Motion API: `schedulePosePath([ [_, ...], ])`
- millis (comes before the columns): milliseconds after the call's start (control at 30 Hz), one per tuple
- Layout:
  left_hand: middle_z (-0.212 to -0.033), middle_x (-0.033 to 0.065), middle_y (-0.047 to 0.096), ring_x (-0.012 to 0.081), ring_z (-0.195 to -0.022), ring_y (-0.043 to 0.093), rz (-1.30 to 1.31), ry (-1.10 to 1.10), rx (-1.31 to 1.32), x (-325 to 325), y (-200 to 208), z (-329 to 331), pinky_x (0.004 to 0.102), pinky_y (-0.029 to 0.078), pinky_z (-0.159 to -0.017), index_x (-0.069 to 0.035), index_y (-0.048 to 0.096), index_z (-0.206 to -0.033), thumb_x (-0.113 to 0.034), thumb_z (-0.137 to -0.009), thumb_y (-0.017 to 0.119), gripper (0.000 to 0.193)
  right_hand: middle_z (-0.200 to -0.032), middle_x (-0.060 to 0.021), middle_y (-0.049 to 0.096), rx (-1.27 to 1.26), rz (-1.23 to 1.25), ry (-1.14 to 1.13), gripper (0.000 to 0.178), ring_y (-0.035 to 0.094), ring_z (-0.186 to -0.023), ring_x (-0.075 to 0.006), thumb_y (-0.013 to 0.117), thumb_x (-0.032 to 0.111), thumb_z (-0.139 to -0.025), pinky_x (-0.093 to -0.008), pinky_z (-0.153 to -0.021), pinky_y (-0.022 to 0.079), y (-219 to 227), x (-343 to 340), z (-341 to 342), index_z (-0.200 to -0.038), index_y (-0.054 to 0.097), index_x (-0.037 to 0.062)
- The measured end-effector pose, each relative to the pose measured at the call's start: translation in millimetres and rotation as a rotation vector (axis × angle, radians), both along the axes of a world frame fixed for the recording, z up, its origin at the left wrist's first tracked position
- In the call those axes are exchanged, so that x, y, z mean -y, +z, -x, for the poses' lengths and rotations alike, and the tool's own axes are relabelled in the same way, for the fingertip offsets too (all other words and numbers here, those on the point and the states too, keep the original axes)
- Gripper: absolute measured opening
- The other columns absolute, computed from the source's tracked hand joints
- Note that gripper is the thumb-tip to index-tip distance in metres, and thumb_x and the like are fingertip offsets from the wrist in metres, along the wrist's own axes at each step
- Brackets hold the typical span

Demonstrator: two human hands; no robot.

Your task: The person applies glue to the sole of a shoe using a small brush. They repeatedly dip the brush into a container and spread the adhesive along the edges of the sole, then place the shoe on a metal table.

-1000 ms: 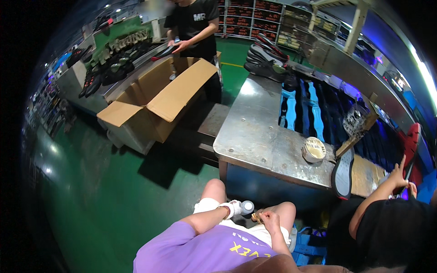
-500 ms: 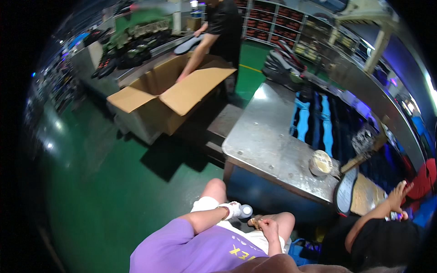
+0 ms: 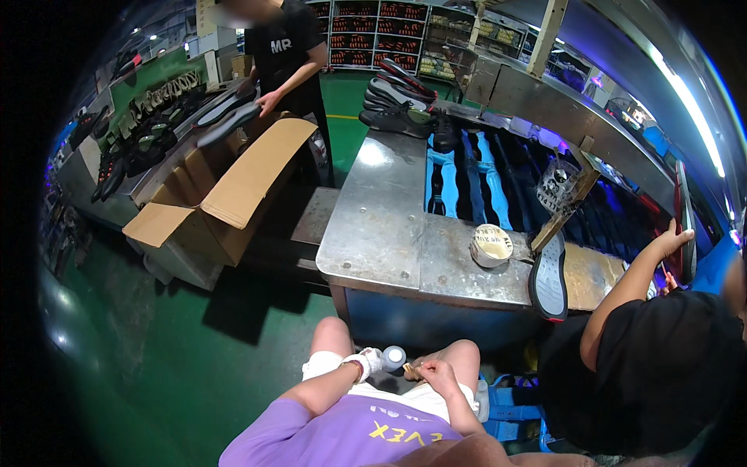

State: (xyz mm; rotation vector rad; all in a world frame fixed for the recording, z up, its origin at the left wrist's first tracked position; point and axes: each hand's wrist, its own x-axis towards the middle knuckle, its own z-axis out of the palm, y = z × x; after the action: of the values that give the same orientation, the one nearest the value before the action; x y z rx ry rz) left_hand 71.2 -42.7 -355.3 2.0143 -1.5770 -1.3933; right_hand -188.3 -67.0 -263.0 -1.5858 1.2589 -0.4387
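Observation:
My left hand, in a white glove with a band at the wrist, is above my lap. Its fingers are closed round a grey bottle with a pale round top facing up. Close to the bottle, my bare right hand is over my right thigh with its fingers pinched together. A small tan piece shows at those fingertips; its kind is too small to make out.
Before me stands a metal-topped bench with a cup, a grey shoe sole and a conveyor bearing blue strips. An open carton stands left. One co-worker holds soles there; another sits close on my right.
My view has swung right and up. The co-worker by the carton has brought soles up out of it. The right-hand co-worker now holds the red-edged sole upright. My hands keep their grips.

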Motion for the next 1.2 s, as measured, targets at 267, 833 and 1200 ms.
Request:
schedulePosePath([
  [267,-0.092,0.0145,0.072,0.0289,-0.087,0.070,-0.058,-0.007,0.012,-1.1,-0.6,-3.8,0.0410,0.056,-0.072,-0.008,0.074,-0.101,-0.024,-0.090,0.058,0.026,-0.068,-0.0074,0.069,0.013,0.051,0.016,0.022,0.065,-0.062,-0.0123,0.075,0.021,-0.087,-0.0286,-0.058,0.051,19.6,-5.4,-12.5,-0.084,0.072,-0.0008],
  [833,-0.087,0.0150,0.073,0.0268,-0.078,0.069,-0.141,0.215,-0.193,-14.1,40.3,2.5,0.0414,0.054,-0.070,-0.006,0.075,-0.102,-0.024,-0.086,0.063,0.027,-0.071,-0.0132,0.071,-0.106,0.131,0.065,0.024,0.068,-0.065,-0.0200,0.076,0.023,-0.085,-0.0333,-0.063,0.052,22.0,-8.4,-11.5,-0.084,0.071,-0.0008],
  [1200,-0.099,0.0163,0.074,0.0322,-0.093,0.071,-0.053,0.168,-0.134,-11.4,2.1,-3.9,0.0415,0.055,-0.080,-0.009,0.074,-0.107,-0.029,-0.084,0.065,0.032,-0.063,-0.0072,0.063,-0.069,0.163,0.055,0.024,0.057,-0.058,-0.0131,0.075,0.022,-0.086,-0.0315,-0.058,0.047,20.4,-8.8,-12.3,-0.078,0.068,0.0010],
])
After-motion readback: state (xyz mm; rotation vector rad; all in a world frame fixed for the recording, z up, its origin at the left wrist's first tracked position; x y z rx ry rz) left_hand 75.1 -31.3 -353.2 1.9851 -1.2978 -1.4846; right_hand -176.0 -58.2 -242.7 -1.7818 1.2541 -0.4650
